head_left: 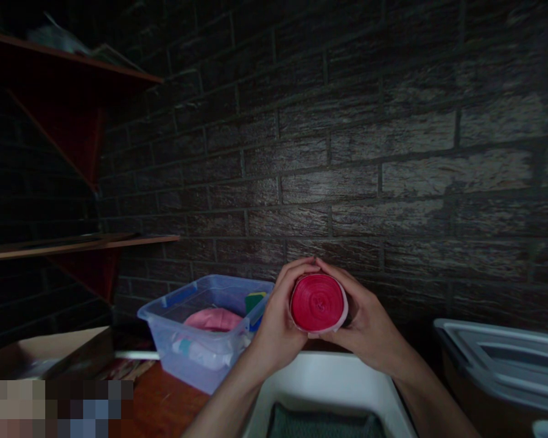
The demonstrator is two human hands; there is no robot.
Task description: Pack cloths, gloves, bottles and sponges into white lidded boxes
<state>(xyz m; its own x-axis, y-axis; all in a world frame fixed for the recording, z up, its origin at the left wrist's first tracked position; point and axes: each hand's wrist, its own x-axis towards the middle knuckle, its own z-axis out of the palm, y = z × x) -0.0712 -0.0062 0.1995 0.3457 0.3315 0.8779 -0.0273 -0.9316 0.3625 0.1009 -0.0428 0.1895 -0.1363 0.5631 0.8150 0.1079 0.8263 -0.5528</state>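
We have red roll (318, 303) between left hand (285, 310) and right hand (364, 313), both clamped round its sides, above far edge of white tub (331, 368).

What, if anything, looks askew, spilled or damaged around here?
Nothing clearly stands out. The red roll in the left hand and right hand looks neatly wound, and the plastic tub stands upright, with no spill showing. The wall has pale patches, perhaps wear or glare; I can't tell.
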